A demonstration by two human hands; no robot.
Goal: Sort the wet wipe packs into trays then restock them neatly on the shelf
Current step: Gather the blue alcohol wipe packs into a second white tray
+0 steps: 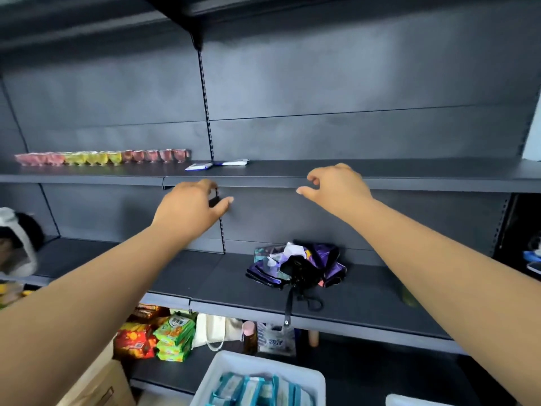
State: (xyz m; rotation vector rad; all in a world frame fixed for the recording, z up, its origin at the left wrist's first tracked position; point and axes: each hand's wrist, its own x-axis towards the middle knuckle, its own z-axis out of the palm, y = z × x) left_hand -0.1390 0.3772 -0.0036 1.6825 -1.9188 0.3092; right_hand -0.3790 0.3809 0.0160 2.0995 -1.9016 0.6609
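Both arms reached fwd & up toward the upper shelf [380, 174]. Left hand [190, 209] hung just below the shelf's front edge, fingers loosely curled, thumb out, holding nothing. Right hand [336, 186] hovered at the shelf edge, fingers bent, thumb out, also holding nothing.

Two wipe packs [216, 164] lay flat on that shelf near the upright, long axes running left-right, end to end; white w/ blue, print too blurred to read. More packs [254, 389] stood on edge in a white tray [310, 379] at the bottom. Jelly cups [102, 157] lined the shelf's left. A folded umbrella [295, 266] sat on the shelf below.
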